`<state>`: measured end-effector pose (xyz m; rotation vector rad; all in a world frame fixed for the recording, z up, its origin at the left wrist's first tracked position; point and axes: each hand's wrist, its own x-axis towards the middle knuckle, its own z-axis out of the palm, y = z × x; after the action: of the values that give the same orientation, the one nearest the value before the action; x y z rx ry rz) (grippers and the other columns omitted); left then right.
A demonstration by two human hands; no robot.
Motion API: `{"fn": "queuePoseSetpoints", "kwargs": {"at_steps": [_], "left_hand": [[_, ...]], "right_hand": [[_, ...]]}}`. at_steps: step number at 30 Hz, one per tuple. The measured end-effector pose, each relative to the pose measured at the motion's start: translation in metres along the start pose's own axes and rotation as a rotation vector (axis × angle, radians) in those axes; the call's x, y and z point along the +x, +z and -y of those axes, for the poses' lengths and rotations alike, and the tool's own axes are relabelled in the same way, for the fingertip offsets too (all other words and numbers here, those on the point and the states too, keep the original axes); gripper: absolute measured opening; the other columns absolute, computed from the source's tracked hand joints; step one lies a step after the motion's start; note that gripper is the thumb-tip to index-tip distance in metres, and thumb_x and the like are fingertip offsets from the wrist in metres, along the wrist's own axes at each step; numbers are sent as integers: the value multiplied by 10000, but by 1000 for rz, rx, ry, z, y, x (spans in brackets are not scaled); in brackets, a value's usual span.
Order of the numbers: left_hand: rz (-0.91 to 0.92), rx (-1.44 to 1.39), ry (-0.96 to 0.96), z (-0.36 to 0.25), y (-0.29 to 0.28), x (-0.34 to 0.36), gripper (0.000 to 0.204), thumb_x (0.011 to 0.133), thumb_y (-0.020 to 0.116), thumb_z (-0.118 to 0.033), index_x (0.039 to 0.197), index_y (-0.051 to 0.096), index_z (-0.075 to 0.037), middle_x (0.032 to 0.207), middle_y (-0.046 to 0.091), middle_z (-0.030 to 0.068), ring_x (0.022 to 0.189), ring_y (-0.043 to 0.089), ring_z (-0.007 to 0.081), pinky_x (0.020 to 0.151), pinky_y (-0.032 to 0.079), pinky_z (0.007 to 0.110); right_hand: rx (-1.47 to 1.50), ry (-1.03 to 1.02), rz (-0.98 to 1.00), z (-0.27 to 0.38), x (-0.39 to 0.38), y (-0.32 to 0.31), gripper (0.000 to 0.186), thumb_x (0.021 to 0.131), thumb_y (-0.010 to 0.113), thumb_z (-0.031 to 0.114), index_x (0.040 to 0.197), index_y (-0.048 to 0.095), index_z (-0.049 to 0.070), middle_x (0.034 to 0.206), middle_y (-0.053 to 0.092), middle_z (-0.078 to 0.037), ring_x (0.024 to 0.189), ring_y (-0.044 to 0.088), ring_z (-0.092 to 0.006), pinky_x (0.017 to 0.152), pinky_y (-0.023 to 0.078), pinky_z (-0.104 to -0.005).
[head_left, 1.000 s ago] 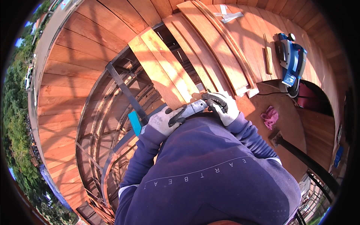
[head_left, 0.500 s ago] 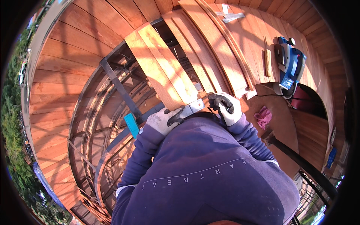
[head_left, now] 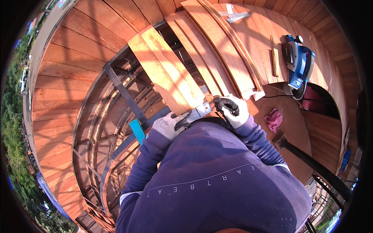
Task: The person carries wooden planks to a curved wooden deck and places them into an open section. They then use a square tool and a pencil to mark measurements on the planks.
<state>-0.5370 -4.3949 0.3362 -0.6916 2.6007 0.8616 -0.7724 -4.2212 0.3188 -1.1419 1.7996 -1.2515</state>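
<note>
My left hand (head_left: 168, 126), in a white glove with black fingertips, is closed on a flat silver metal piece (head_left: 203, 110) with a hole near its end. This piece lies against the near ends of two light wooden planks (head_left: 169, 72). Just right of it, my right hand (head_left: 235, 110), gloved alike, is raised with its fingers curled into a pinch. Whatever its fingertips hold, if anything, is too small or dark to make out. Beside my left wrist is a teal rectangular object (head_left: 136, 131).
Left of the planks, a dark metal frame (head_left: 123, 92) spans an open gap in the curved decking. Loose boards (head_left: 221, 46) lie beyond my right hand. A blue electric planer (head_left: 300, 64), a wood strip (head_left: 275, 60) and a pink cloth (head_left: 274, 119) lie further right, near a black pipe (head_left: 311, 161).
The view has shifted slightly. My right hand's fingers look a little more curled, while my left hand keeps its hold on the metal piece.
</note>
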Motion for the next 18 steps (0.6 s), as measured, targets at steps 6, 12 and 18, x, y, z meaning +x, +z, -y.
{"fn": "queuePoseSetpoints", "kwargs": {"at_steps": [6, 12, 18], "left_hand": [[-21, 11, -7, -6, -5, 1, 504, 806, 664, -400, 1280, 600, -241, 975, 602, 136, 861, 653, 304, 758, 532, 402], [-199, -107, 125, 0, 7, 0, 560, 732, 741, -286, 1258, 605, -151, 889, 613, 170, 820, 634, 346, 732, 510, 430], [-84, -281, 413, -15, 7, 4, 552, 765, 703, -167, 1294, 572, -81, 947, 671, 154, 846, 669, 305, 761, 524, 392]], "right_hand": [[-1, -28, -24, -2, -1, 2, 316, 787, 602, 72, 1091, 651, 4, 929, 650, -151, 835, 639, -280, 780, 512, -339], [67, -28, -112, 4, -12, 0, 258, 868, 605, 191, 1073, 649, 39, 986, 657, -175, 880, 624, -337, 793, 503, -393], [63, 52, -399, 38, -89, -4, 267, 942, 533, 202, 1160, 614, 72, 869, 680, -149, 756, 671, -276, 695, 526, -375]]}}
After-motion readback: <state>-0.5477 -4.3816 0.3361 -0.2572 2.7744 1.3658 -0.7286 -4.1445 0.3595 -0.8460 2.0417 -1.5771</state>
